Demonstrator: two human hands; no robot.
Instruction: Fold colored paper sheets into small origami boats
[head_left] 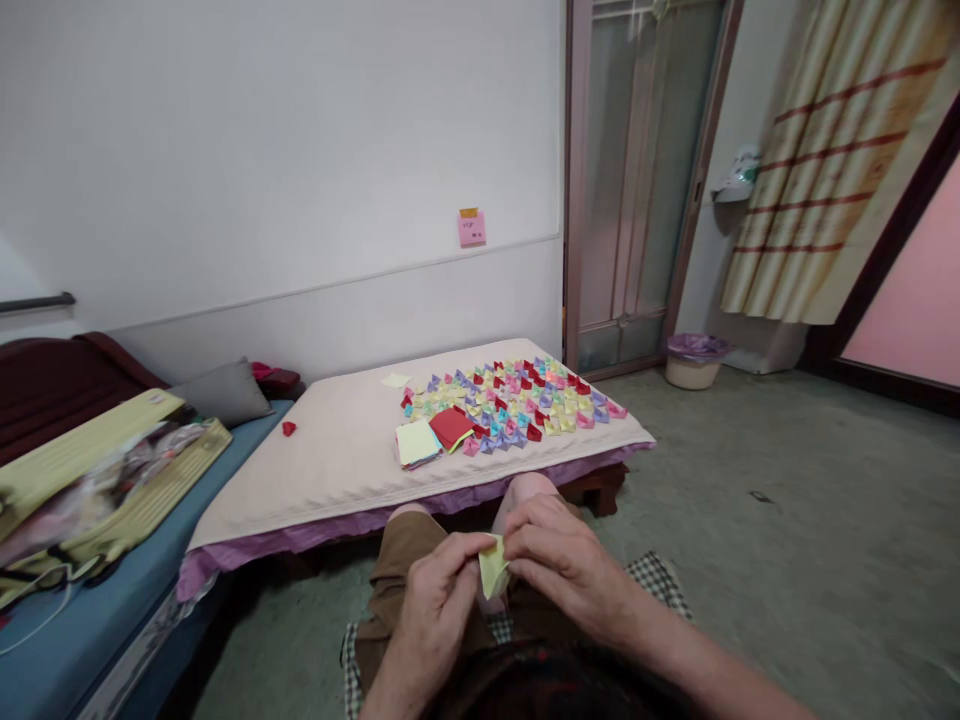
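Above my lap, a small piece of yellow folded paper (493, 568) is held between both hands. My left hand (442, 595) pinches its left edge between thumb and fingers. From the right, the fingertips of my right hand (559, 560) close on the other edge. On the low table ahead lie stacks of square paper, one pale yellow on top (418, 442) and one red on top (451, 428). Behind and right of them stand many small folded paper pieces (517, 395) in red, yellow, purple, pink and blue.
The table has a cream cover (345, 440) over a purple cloth. One red folded piece (289, 429) sits at its left. A blue bed (150, 560) with an open yellow case (172, 470) is on the left. A lined bin (691, 372) stands by the door.
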